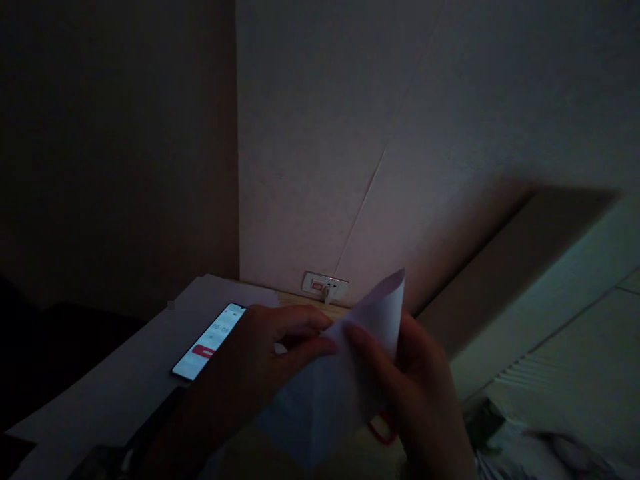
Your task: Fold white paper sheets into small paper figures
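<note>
In a dim room, both hands hold a folded sheet of white paper [345, 380] above a table. My left hand [265, 353] pinches the sheet's left edge with fingers and thumb pressed together. On the right side, my right hand [415, 387] grips the paper, its thumb lying across the front. The paper's upper corner stands up in a point.
A lit phone [207, 341] lies on a large white sheet [115, 393] to the left. A wall socket [325, 287] with a plug sits on the wall behind. Something red [383, 433] shows under the paper. Dark clutter lies at bottom right.
</note>
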